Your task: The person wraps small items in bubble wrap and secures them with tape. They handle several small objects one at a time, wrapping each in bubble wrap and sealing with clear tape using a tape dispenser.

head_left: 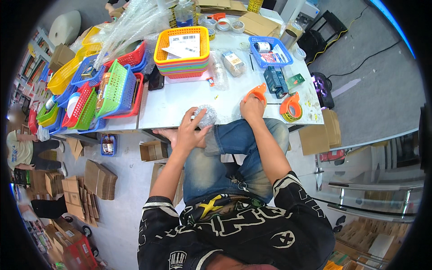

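Note:
At the front edge of the white table (166, 108), my left hand (191, 129) curls its fingers round a small bundle in clear bubble wrap (207, 115). What lies inside the wrap cannot be made out. To the right, my right hand (252, 109) is closed on an orange tape dispenser (258, 90), held just above the table and partly hidden by the fingers. Another orange tape dispenser (291, 108) with a roll in it lies farther right. Beyond my hands are a bubble-wrapped item (218, 74) and a clear-wrapped package (233, 63).
A stack of coloured baskets (182, 67) stands at the back, papers in the top one. Filled baskets (114, 87) crowd the left. A blue basket (271, 51), dark boxes (275, 82) and a green box (295, 81) sit at right. Flattened cartons (100, 180) stand on the floor.

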Action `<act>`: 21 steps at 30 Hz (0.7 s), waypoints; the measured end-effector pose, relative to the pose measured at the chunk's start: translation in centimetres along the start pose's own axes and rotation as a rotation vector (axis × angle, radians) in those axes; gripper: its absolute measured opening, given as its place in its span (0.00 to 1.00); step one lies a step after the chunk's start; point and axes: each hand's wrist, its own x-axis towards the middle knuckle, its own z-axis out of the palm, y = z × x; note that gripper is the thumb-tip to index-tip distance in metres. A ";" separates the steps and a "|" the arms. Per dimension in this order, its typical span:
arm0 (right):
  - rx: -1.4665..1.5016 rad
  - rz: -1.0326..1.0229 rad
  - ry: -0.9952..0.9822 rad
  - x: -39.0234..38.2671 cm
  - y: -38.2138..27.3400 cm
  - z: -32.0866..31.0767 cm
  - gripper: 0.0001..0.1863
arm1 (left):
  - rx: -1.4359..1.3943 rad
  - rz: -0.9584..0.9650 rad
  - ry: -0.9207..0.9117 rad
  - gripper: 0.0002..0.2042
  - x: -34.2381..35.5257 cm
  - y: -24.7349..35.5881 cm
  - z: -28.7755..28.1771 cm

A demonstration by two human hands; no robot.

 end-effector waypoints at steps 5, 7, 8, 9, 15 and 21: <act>1.267 0.325 0.032 0.6 2.7 -1.6 0.18 | -0.009 -0.110 0.058 0.31 2.8 1.7 0.7; 1.914 0.420 0.004 -0.1 2.1 -3.8 0.20 | -0.025 -0.177 0.013 0.31 3.6 2.0 0.7; 2.094 0.392 -0.124 -0.5 2.4 -4.5 0.19 | -0.013 -0.175 -0.009 0.31 3.7 1.3 0.9; 2.265 0.372 -0.247 -0.9 3.1 -5.3 0.19 | -0.012 -0.166 -0.036 0.32 3.7 0.9 1.5; 2.415 0.447 -0.332 -2.6 1.6 -8.9 0.23 | -0.015 -0.047 0.003 0.32 2.7 0.4 2.9; 2.410 0.353 -0.458 -2.3 -0.5 -11.1 0.26 | -0.048 -0.015 -0.013 0.32 2.3 0.1 2.5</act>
